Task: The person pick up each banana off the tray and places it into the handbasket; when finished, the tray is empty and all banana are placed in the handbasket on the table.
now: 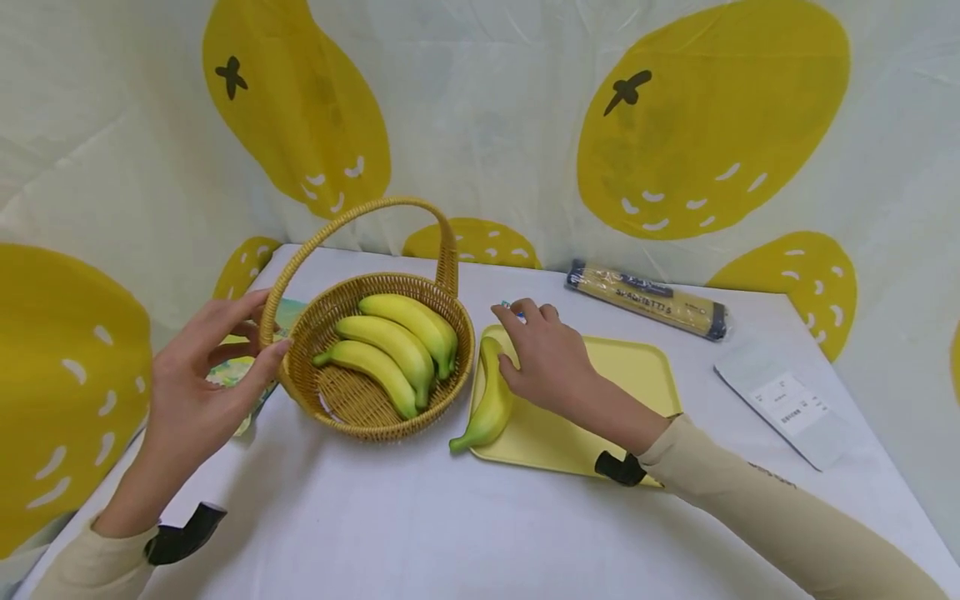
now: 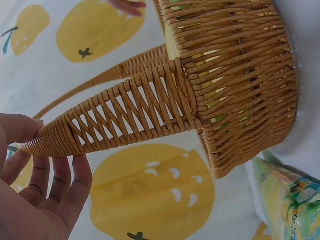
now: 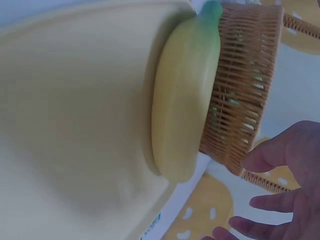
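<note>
White cloth covers the table (image 1: 420,533), backed by a lemon-print curtain. One banana (image 1: 489,398) lies on the left edge of the yellow tray (image 1: 630,367), beside the wicker basket (image 1: 375,412) holding three bananas. The right hand (image 1: 547,358) rests on its upper end, fingers relaxed, contact partly hidden. The left hand (image 1: 206,375), open, touches the basket handle (image 2: 120,117). A spaghetti packet (image 1: 648,298) lies behind.

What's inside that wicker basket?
Three yellow bananas lie side by side in the basket. Its woven floor shows in front of them; what is beneath the bananas is covered.
</note>
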`<control>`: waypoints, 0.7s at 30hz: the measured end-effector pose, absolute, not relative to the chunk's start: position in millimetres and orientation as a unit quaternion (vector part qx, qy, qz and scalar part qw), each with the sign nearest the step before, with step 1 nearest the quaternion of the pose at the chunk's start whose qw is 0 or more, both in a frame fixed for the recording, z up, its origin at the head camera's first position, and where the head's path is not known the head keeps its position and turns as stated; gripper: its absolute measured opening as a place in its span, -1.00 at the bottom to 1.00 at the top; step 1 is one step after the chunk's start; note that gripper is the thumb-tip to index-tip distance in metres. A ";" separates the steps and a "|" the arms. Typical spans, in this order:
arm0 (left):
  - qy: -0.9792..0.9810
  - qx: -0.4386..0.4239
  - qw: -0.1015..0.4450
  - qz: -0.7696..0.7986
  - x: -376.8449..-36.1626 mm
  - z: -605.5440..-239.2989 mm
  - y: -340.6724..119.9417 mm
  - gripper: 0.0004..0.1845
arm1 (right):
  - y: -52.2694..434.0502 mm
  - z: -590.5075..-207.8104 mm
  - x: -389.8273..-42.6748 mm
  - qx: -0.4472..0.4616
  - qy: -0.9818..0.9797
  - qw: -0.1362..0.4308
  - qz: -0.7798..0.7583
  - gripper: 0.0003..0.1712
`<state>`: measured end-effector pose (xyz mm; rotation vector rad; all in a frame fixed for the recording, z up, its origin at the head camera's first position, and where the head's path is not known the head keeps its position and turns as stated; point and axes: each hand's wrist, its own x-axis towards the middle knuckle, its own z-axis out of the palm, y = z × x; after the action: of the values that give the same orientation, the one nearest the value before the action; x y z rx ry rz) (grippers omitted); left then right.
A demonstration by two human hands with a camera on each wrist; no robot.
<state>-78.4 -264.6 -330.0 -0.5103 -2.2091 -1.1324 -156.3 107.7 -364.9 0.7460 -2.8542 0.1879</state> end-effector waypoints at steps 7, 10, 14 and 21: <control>-0.829 -0.196 0.300 -0.429 -77.5 -328.8 -262.8 -0.23 | 99.7 -382.5 -143.6 0.243 -0.966 0.067 0.052 -0.26; -0.830 -0.197 0.299 -0.428 -77.2 -329.6 -263.4 -0.23 | 97.4 -388.9 -140.2 0.236 -0.969 0.057 0.052 -0.26; -0.835 -0.193 0.295 -0.423 -77.5 -329.3 -264.6 -0.22 | 92.3 -395.0 -139.0 0.221 -0.972 0.043 0.064 -0.21; -0.834 -0.194 0.298 -0.423 -77.5 -329.4 -264.4 -0.23 | 83.6 -404.8 -140.0 0.194 -0.980 0.004 0.046 -0.10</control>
<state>-77.5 -264.4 -329.4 -0.5161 -2.2149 -1.1232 -140.0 83.6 -404.8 0.6068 -3.0702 0.1448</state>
